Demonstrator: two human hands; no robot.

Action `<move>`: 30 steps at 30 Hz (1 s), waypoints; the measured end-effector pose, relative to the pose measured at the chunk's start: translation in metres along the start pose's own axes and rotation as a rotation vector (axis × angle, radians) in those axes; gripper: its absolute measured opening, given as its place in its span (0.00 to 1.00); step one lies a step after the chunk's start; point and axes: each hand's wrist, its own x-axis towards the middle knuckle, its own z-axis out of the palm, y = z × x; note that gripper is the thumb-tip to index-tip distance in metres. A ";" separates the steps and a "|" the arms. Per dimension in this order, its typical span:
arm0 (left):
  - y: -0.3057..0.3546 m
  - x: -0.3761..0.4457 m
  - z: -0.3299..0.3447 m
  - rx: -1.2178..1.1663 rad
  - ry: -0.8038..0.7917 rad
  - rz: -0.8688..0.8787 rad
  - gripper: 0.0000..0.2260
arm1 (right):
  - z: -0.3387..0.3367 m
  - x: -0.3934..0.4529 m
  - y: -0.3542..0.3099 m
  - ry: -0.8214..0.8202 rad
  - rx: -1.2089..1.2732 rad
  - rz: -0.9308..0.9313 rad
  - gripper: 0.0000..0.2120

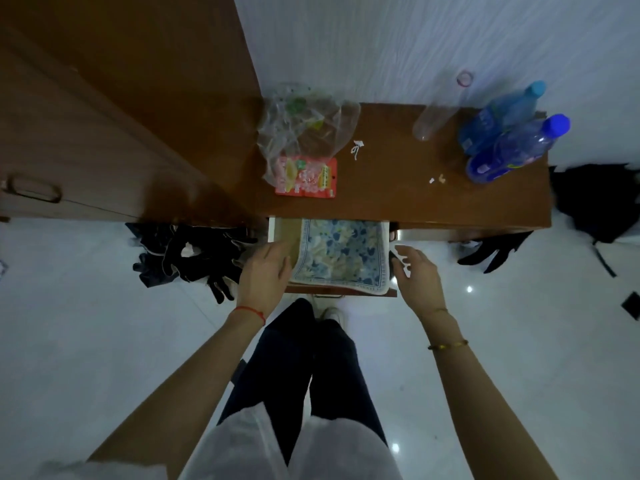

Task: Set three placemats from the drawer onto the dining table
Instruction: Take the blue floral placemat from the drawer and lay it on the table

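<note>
A pulled-out drawer [280, 233] under a small brown table holds a blue and cream floral placemat [341, 254] lying on top, its near edge hanging over the drawer front. How many mats lie under it is hidden. My left hand [265, 275] hovers at the mat's left edge, fingers apart, touching or almost touching it. At the mat's right edge my right hand [417, 271] is spread and empty.
The brown table top [398, 188] carries a clear plastic bag [301, 129], a red snack packet [306, 176], an empty clear bottle [436, 116] and two blue bottles [509, 140]. A wooden cabinet [104, 116] stands left. Dark clothes [187, 258] lie on the white floor, left and right.
</note>
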 end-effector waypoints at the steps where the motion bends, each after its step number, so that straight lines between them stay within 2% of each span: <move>1: -0.009 0.005 0.016 -0.002 -0.027 -0.017 0.12 | 0.011 0.009 0.008 0.003 0.003 0.015 0.16; 12: -0.118 0.076 0.182 0.091 -0.242 -0.219 0.12 | 0.136 0.078 0.118 0.061 -0.078 0.012 0.15; 15: -0.143 0.086 0.210 0.139 -0.355 -0.304 0.13 | 0.153 0.079 0.131 0.110 -0.051 -0.004 0.14; 18: -0.156 0.088 0.228 0.180 -0.455 -0.376 0.14 | 0.163 0.078 0.137 0.148 -0.007 0.003 0.15; 23: -0.167 0.081 0.241 0.168 -0.534 -0.453 0.15 | 0.168 0.076 0.141 0.190 0.007 0.005 0.15; 30: -0.159 0.076 0.229 0.168 -0.478 -0.418 0.13 | 0.165 0.066 0.136 0.159 0.005 0.071 0.17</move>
